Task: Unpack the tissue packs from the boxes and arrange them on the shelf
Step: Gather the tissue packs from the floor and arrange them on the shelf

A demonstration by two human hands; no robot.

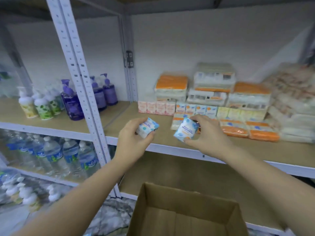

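Purple pump-top soap bottles (102,94) stand beside pale floral pump bottles (39,106); clear plastic water bottles (56,155) crowd below.

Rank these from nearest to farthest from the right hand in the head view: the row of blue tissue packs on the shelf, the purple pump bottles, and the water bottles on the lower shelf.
From the right hand:
1. Row of blue tissue packs, just behind it on the shelf.
2. Purple pump bottles, to the left past the shelf post.
3. Water bottles, far left on the lower shelf.
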